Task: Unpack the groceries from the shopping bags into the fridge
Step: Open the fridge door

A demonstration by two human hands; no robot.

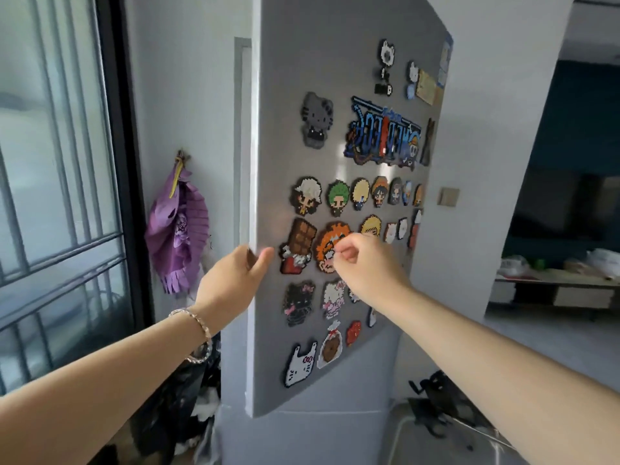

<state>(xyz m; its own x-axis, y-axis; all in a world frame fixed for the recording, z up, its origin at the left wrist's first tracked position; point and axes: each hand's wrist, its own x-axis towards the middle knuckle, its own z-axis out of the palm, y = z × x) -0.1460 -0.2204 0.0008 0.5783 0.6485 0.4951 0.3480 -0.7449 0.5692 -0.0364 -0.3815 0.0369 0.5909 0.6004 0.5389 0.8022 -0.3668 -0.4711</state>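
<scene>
A grey fridge door (335, 78), covered in pixel-bead magnets, stands partly swung out from the fridge body (312, 437), with the interior hidden behind it. The person's left hand (231, 280) grips the door's free edge, fingers (265, 255) curled round it and pressed together, a beaded bracelet (198, 325) at the wrist. The right hand (362, 263) hovers in front of the door face over the orange-haired magnet (327, 245), loosely curled with thumb and forefinger close, apparently pinching nothing; whether it touches the door cannot be told. The groceries are well apart from the fridge: pale shopping bags (604, 260) sit on a tabletop (553, 280) in the room beyond the doorway at right. Dark bags lie on the floor (181, 397) beside the fridge, contents unclear. The step in hand appears to be working the door. It is best done by pulling steadily from the edge, keeping the right hand off the magnets so none slide or drop, and swinging the door wide enough to clear both hands for loading.
</scene>
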